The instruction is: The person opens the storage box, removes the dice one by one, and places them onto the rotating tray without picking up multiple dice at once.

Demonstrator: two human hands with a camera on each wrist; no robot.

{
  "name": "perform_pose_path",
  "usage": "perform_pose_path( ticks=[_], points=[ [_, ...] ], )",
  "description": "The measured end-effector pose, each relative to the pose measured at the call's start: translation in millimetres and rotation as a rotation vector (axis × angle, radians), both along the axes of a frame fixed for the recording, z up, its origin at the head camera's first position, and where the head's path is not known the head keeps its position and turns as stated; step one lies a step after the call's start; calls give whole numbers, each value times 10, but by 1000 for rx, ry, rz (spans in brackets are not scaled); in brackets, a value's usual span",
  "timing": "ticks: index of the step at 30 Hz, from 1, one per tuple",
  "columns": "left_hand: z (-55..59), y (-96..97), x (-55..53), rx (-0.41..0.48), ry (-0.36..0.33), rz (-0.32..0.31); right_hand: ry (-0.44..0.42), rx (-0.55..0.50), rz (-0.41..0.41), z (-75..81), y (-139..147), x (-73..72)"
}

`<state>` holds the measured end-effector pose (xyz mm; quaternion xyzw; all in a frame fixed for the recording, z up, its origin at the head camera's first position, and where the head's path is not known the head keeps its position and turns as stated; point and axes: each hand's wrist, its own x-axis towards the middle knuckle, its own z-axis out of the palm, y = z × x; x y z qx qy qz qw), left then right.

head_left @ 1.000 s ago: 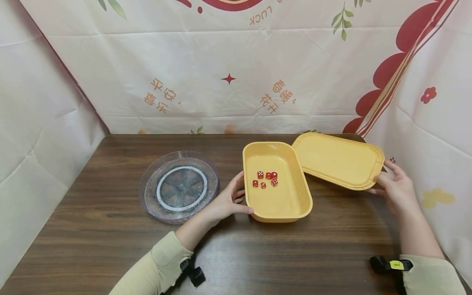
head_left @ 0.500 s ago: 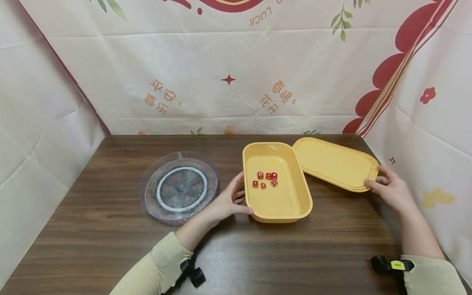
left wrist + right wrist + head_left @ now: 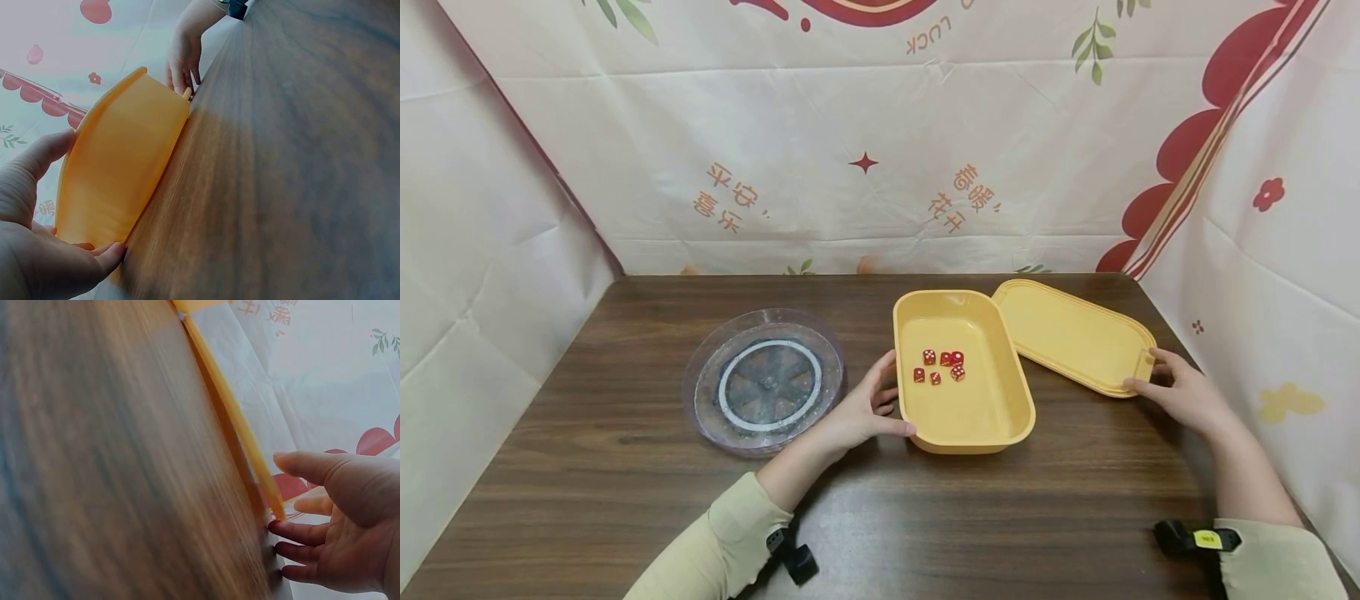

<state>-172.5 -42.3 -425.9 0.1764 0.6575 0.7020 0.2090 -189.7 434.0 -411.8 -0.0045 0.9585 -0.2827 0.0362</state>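
A yellow rectangular box point(image 3: 973, 421) stands uncovered on the table, with several small red dice point(image 3: 957, 372) on its floor. My left hand point(image 3: 861, 412) lies along its left side, the thumb at the rim near the front corner. In the left wrist view, the fingertips point(image 3: 112, 255) reach low on the box wall. A flat yellow lid point(image 3: 1075, 337) lies to the right, its left end next to the box. At the lid's right end is my right hand point(image 3: 1183, 396). In the right wrist view its fingers are loosely extended by the lid's end, thumb apart from them.
A clear round plastic dish point(image 3: 767, 383) with a white ring stands left of the box, close to the left hand. The wooden table point(image 3: 985, 525) ends at the back against a patterned cloth point(image 3: 865, 208), which also hangs at both sides.
The raised lid has come down and slid slightly left, and my right hand has followed it. My left hand, the box and the dice have stayed in place.
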Motion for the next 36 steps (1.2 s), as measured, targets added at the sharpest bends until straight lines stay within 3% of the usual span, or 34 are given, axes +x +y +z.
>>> perform_pose_path(
  ticks=[8, 13, 36],
  points=[
    [-9, -1, 0, 7, 10, -5, -42, 62, 83, -31, 10, -13],
    [-11, -5, -3, 5, 12, -10, -18, 135, 120, -63, 0, -7],
    [-11, -10, -7, 5, 11, -14, -119, 183, 86, -61, -24, 13]
  ],
)
